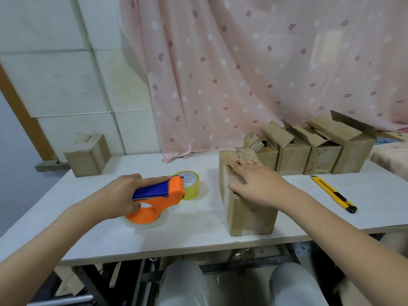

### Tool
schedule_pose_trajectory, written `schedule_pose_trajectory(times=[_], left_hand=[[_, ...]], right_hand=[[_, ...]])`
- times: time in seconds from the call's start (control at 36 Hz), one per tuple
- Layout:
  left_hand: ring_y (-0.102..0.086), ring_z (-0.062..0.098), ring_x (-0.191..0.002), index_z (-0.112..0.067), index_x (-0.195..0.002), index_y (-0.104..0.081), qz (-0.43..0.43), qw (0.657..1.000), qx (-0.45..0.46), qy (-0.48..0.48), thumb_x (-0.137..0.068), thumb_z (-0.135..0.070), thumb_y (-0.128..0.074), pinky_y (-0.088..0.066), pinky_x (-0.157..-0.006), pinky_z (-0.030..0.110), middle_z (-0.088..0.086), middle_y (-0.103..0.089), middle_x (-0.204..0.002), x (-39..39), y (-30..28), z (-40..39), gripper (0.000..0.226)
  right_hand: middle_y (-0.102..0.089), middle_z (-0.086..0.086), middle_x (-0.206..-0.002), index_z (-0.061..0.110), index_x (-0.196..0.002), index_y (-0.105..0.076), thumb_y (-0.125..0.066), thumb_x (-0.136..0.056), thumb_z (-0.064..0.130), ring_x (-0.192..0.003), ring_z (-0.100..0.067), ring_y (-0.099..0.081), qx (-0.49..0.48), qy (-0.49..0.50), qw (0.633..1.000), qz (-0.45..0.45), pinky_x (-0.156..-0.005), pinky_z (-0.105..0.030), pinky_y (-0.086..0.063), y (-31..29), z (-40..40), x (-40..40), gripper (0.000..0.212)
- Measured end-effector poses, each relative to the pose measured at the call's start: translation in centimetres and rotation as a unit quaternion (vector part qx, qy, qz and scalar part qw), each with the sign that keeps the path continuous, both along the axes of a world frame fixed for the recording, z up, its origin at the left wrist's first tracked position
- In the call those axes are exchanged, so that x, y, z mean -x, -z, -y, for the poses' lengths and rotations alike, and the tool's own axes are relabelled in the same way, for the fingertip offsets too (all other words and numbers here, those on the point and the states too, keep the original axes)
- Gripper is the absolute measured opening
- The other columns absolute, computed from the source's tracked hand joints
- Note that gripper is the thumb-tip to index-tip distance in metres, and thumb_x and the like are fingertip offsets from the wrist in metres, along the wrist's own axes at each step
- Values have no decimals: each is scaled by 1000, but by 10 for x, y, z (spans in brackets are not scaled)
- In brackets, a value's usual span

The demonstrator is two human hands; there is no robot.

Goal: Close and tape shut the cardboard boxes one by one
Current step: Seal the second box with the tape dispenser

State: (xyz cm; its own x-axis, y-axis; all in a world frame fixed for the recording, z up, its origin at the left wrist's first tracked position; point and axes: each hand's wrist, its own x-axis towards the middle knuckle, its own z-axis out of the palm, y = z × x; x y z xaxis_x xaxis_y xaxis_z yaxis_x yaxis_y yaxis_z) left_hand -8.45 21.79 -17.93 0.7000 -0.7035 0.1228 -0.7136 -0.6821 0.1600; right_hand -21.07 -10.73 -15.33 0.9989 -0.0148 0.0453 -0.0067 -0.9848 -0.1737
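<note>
A tall cardboard box (pixel 247 213) stands at the table's front, right of centre, its top flaps folded down. My right hand (pixel 254 182) lies flat on those flaps with fingers spread. Left of the box, my left hand (pixel 120 196) grips the handle of an orange and blue tape dispenser (pixel 157 198); its clear tape roll rests on the table. Behind the near box, a row of several cardboard boxes (pixel 318 155) stands with flaps open. One closed box (pixel 88 156) sits at the far left.
A loose roll of clear yellowish tape (pixel 191 182) lies just behind the dispenser. A yellow utility knife (pixel 333 193) lies on the white table (pixel 198 235) to the right of the near box. A pink patterned curtain (pixel 242 74) hangs behind. My knees show under the table edge.
</note>
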Motion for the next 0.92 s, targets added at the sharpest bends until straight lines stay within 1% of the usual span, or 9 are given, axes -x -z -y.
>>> schedule_pose_trajectory(times=[0.14,0.25,0.39,0.44,0.5,0.56,0.69,0.81,0.92], left_hand=[[-49,11,-74,-80,-130,-10,25,999,-16,-12,-82,-5,-53,-41,-62,23,-7,-45,-90,5,-3,-5,99],[-44,16,-76,-66,-139,-14,77,996,-47,-7,-84,0,-45,-30,-60,17,-1,-44,-92,8,5,10,91],[-37,18,-64,-57,-142,-38,198,974,-111,25,-73,-3,-55,-31,-60,29,-3,-45,-81,0,11,19,89],[-36,18,-72,-61,-143,-29,214,966,-141,28,-79,-8,-53,-32,-67,29,-3,-44,-88,4,3,28,87],[-35,17,-82,-66,-143,-13,192,966,-171,11,-88,-13,-44,-29,-75,28,-5,-38,-96,8,-9,36,83],[-36,17,-85,-68,-143,-11,183,962,-201,8,-90,-12,-39,-30,-76,27,-6,-38,-97,10,-21,45,82],[-40,18,-86,-66,-141,-25,133,957,-258,7,-89,-9,-40,-29,-74,29,-8,-32,-89,13,-40,67,78],[-41,19,-91,-62,-140,-36,108,947,-302,6,-92,-9,-38,-31,-79,30,-8,-36,-93,14,-56,85,71],[-53,23,-103,-57,-136,-47,103,931,-350,-2,-91,-7,-42,-41,-87,33,-11,-47,-96,15,-68,105,68]], right_hand=[[-36,5,-153,29,-153,-30,-37,-97,50,-140,-21,-30,8,9,1000,1,-111,-33,-26,-2,-4,2,61],[-32,5,-157,29,-154,-29,-36,-98,50,-143,-22,-26,13,12,1000,1,-110,-35,-28,-4,-5,4,61],[-31,7,-157,30,-154,-28,-35,-98,50,-143,-25,-26,13,12,1000,0,-108,-36,-30,-3,-5,4,60],[-30,8,-158,31,-154,-28,-36,-98,50,-144,-25,-25,10,13,1000,1,-109,-36,-29,-3,-4,4,61],[-29,8,-158,31,-154,-28,-36,-98,51,-145,-25,-24,10,14,1000,0,-111,-36,-29,-3,-5,4,61],[-30,8,-158,31,-154,-28,-36,-97,52,-144,-25,-25,12,15,1000,0,-110,-36,-30,-3,-5,3,61],[-29,6,-158,27,-155,-28,-37,-100,47,-147,-20,-21,12,14,1000,-1,-116,-34,-21,-7,-8,7,59],[-30,5,-158,28,-155,-28,-37,-100,48,-147,-21,-22,4,12,1000,-5,-118,-35,-20,-7,-7,7,59],[-36,3,-154,29,-152,-31,-35,-95,51,-142,-25,-29,2,11,1000,-3,-117,-37,-23,-1,-3,1,62]])
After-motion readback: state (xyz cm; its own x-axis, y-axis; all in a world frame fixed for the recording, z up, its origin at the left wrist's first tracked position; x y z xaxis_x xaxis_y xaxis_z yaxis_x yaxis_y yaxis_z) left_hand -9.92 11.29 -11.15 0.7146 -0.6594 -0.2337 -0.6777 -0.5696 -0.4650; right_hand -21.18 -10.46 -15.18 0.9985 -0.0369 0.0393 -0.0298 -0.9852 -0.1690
